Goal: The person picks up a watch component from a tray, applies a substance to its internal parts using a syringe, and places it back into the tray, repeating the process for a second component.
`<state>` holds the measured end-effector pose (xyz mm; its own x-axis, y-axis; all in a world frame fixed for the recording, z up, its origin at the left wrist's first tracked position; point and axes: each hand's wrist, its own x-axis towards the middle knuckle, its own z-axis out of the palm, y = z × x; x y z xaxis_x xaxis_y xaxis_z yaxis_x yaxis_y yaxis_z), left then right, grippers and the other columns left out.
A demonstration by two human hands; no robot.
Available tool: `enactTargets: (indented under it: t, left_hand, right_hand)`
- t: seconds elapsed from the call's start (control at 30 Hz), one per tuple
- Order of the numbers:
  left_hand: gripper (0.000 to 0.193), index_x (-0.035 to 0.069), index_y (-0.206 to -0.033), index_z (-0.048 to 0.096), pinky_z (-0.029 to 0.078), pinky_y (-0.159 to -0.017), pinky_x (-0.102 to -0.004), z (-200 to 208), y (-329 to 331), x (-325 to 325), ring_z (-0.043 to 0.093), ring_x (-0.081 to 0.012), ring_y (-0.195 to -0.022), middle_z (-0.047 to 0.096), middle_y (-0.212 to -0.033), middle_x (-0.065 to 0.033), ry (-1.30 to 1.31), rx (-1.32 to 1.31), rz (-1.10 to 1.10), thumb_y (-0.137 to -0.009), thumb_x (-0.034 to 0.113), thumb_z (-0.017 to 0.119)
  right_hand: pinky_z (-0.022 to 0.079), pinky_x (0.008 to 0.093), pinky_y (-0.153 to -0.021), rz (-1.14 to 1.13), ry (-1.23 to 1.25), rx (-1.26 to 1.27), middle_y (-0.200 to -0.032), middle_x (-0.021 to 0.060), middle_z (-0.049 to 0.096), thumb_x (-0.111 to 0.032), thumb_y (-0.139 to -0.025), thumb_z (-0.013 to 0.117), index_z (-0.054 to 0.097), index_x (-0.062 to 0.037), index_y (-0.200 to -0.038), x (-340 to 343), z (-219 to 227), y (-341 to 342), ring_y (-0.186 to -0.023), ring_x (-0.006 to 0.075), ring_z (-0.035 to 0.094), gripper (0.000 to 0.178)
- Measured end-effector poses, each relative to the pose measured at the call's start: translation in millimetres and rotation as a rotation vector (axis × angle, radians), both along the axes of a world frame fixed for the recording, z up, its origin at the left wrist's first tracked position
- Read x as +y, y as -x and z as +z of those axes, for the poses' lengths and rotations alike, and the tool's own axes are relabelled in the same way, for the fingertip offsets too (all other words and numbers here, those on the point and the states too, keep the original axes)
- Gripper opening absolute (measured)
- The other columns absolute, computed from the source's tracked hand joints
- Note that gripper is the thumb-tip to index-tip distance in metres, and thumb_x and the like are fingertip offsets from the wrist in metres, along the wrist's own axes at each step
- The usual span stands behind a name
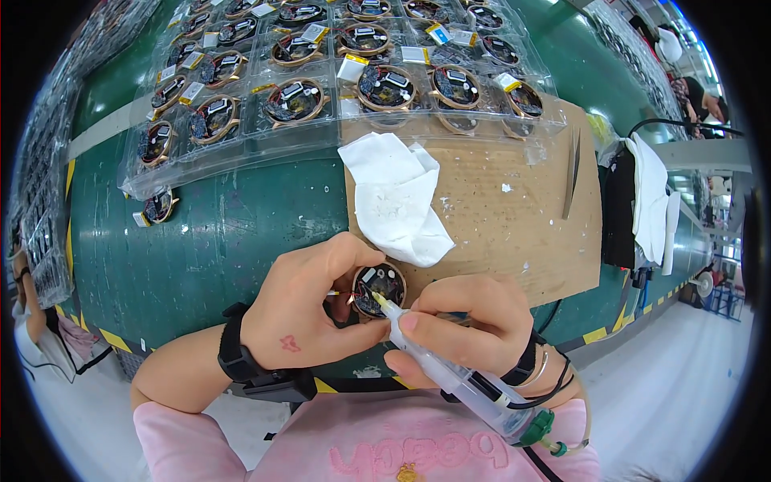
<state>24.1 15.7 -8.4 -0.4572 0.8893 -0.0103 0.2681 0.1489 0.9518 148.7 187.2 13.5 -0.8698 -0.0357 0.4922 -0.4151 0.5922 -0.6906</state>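
My left hand (317, 301) grips a round watch case (379, 287) by its rim, thumb and fingers on either side. The case has a gold-coloured edge and dark electronics showing inside. In my right hand (470, 317) is a translucent glue syringe (450, 373) with a green cap and a thin tube at its back end. Its yellowish tip (379, 298) points into the case, at or just above the circuit parts; contact cannot be made out. A small wire end shows beside the left fingers.
Clear plastic trays (265, 153) of several similar watch cases stand at the back. One loose case (160, 206) lies at the left. A crumpled white cloth (395, 197) and metal tweezers (573, 173) rest on brown cardboard (498, 217). Black and white cloths (642, 201) hang at the right.
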Motion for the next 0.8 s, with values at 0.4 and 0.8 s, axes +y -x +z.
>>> enactTargets:
  t: [0.4,0.8]
  left_hand:
    - [0.049,0.005,-0.105,0.054,0.044,-0.05,-0.0242,-1.2,0.1,0.6,0.054,-0.0126,-0.055,0.056,-0.076,-0.0042,-0.016,0.004,-0.001,-0.064,0.014,0.08]
    - [0.05,0.005,-0.104,0.055,0.044,-0.05,-0.0239,-0.7,2.0,-1.5,0.054,-0.0122,-0.055,0.057,-0.076,-0.0038,-0.012,-0.003,-0.015,-0.065,0.018,0.082]
  right_hand:
    - [0.048,0.0253,-0.049,0.003,0.012,-0.005,-0.089,0.0065,0.057,-0.015,-0.067,0.083,0.064,-0.0087,-0.1,0.3,1.1,-0.2,-0.061,0.0179,0.062,0.04]
    - [0.048,0.0272,-0.056,-0.02,0.045,-0.026,-0.089,0.006,0.059,-0.016,-0.068,0.082,0.064,-0.0089,-0.101,0.3,2.3,-0.4,-0.068,0.0191,0.061,0.039]
